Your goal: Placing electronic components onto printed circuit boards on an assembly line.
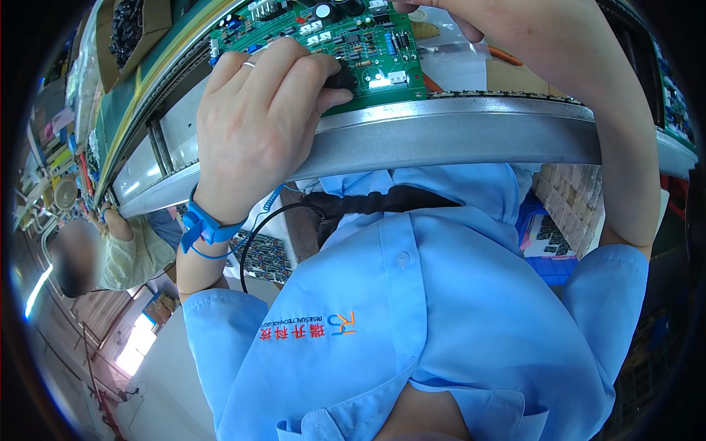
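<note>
A green circuit board crowded with small parts lies on the metal conveyor rail at the top. My left hand bends over the board's near left part, thumb and fingers closed on a dark round component. It wears a ring, and a blue wrist strap circles that wrist. My right hand reaches in from the right to the board's far right corner. Its fingers are curled and partly cut off by the upper edge, so what they hold is hidden.
A curved metal rail runs in front of me. Clear plastic bags and an orange-handled tool lie right of the board. A carton of black parts stands far left. A person works at left. Blue crates sit below right.
</note>
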Tool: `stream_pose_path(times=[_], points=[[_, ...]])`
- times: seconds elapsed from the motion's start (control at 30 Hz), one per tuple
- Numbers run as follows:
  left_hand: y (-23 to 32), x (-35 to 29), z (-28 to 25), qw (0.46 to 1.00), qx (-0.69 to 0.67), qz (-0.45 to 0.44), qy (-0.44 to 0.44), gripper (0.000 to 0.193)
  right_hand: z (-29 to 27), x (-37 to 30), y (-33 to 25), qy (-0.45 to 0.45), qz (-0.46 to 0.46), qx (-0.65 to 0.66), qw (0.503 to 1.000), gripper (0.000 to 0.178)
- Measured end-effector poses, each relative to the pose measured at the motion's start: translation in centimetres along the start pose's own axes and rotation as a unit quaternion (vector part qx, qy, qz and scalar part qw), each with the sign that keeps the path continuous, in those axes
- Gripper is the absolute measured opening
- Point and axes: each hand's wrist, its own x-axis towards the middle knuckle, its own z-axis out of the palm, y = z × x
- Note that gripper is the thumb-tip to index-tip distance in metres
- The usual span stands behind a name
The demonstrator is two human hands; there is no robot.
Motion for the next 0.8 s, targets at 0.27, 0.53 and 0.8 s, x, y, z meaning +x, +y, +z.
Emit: stream_pose_path(times=[0.27, 0.53, 0.8], points=[[0.3, 1.6, -1.5, 0.986, 0.072, 0.105, -0.104, 0.026, -0.6, -0.4, 0.4, 0.001, -0.046, -0.033, 0.998, 0.022], [-5.6, 1.1, -2.8, 0.994, -0.101, -0.037, 0.029, 0.027, -0.7, -0.7, 0.7, -0.007, -0.014, 0.029, 0.999, 0.023], [-24.6, -2.5, -2.4, 0.922, 0.108, -0.371, 0.019, 0.049, -0.8, -2.8, 3.5, -0.131, 0.084, 0.221, 0.963, 0.029]])
